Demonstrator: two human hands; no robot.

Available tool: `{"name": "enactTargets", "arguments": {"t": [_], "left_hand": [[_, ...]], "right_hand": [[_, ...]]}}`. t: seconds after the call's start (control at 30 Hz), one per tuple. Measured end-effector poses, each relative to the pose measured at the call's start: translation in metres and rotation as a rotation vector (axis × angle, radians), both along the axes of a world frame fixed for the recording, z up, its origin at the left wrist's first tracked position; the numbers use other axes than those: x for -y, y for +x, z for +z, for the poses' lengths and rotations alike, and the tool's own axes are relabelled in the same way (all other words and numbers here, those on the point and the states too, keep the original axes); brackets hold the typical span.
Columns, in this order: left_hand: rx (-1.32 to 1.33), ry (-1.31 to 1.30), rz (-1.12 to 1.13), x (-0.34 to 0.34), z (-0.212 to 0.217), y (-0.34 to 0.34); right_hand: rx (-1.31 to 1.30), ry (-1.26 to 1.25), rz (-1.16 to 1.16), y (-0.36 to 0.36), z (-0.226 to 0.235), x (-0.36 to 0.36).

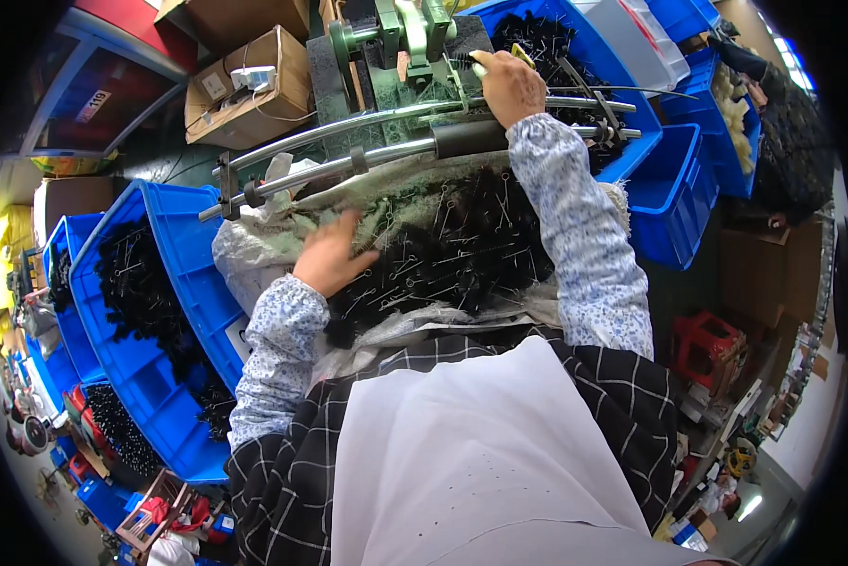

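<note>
A pile of small black brushes with looped wire ends [471, 241] lies on a whitish sack [244, 250] before me. Over the pile's left side is my left hand [334, 253], slightly blurred, thumb apart from the fingers; I see nothing in it. My right hand [513, 87] is raised at the right side of a green machine [414, 42], its fingers closed and pale coverings on some fingertips. What it grips is too small to make out. Metal bars [386, 156] run crosswise between the machine and the pile.
A blue bin [193, 255] with more black brushes stands at left, another blue bin [575, 47] behind my right hand. An open cardboard box [254, 90] sits left of the machine. A smaller blue crate [674, 203] and a red stool [707, 344] are at right.
</note>
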State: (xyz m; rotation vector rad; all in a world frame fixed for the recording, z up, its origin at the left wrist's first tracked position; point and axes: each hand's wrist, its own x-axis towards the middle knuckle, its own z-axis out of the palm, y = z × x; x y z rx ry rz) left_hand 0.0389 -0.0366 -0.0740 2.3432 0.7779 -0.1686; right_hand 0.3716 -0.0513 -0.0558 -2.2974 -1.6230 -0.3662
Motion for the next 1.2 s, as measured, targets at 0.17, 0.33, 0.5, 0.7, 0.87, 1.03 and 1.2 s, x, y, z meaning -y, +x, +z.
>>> {"name": "enactTargets", "arguments": {"t": [0.17,0.33,0.5,0.7,0.87,1.03,1.2], "left_hand": [[-0.057,-0.116,-0.048,0.010,-0.019,-0.007],[0.139,-0.049,0.035,0.007,-0.003,-0.005],[0.224,0.002,0.077,0.001,0.031,-0.002],[0.389,0.043,0.121,0.000,0.046,0.000],[0.397,-0.003,0.196,-0.002,0.056,-0.004],[0.499,0.005,0.290,-0.009,0.049,-0.014],[0.522,-0.006,0.313,-0.012,0.052,-0.015]], "right_hand": [[-0.023,-0.067,-0.033,0.011,-0.011,-0.015],[-0.027,-0.042,-0.012,0.014,-0.017,-0.018],[-0.066,-0.050,-0.019,0.011,-0.018,-0.020],[0.039,0.001,0.084,0.026,-0.027,-0.026],[0.086,-0.070,-0.006,0.020,-0.013,-0.018],[0.028,-0.058,-0.079,0.022,-0.019,-0.004],[-0.095,-0.084,-0.049,-0.004,-0.016,-0.018]]}}
